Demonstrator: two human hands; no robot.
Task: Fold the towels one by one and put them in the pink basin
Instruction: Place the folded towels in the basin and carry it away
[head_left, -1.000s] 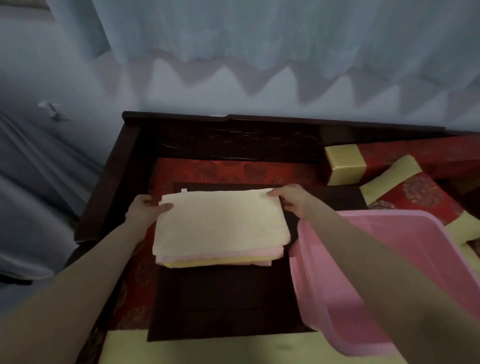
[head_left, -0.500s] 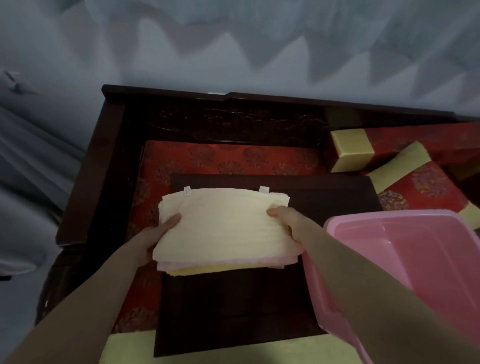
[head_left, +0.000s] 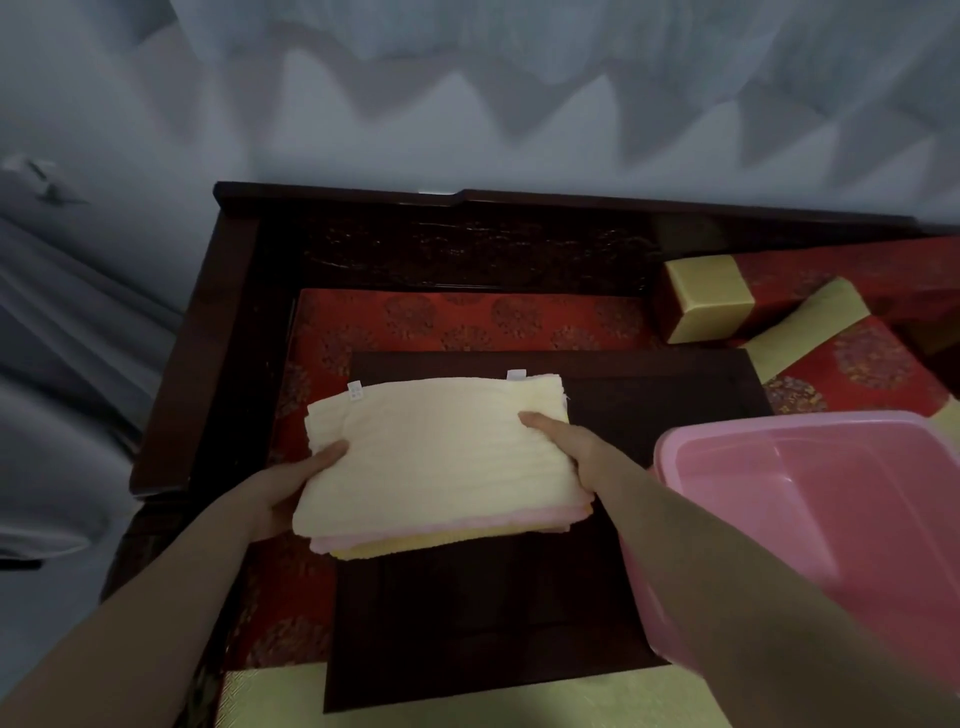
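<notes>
**Gripping folded terry towel stack (head_left: 431, 457) at both ends, pink plastic basin (head_left: 779, 431) alongside**

Towel stack is three layers: cream on top, pink under it, yellow at the bottom. Two small white tags (head_left: 355, 391) show on the far edge. It sits over the dark rectangular wooden surface (head_left: 467, 623), left of centre. Cannot tell if it rests there or is lifted clear.

Left hand (head_left: 291, 483) is on the left edge, thumb flat on top, fingers tucked under, clamped on the stack. Right hand (head_left: 571, 441) is on the right edge with the same grip: thumb on top, fingers hidden beneath.

Basin is right of the stack, near but not touching. Its left rim overlaps the surface's right edge. Between stack and basin are the right forearm and a strip of bare surface. The forearm crosses the basin's near-left rim.

Around:
- The surface lies on a red patterned seat cushion (head_left: 467, 317) with a gold front border.
- The cushion sits inside a dark carved wooden bench frame (head_left: 234, 338).
- A red-and-gold block bolster (head_left: 709, 299) and a matching pillow (head_left: 857, 364) lie far right, behind the basin.
- A grey curtain (head_left: 62, 364) hangs at left.
</notes>
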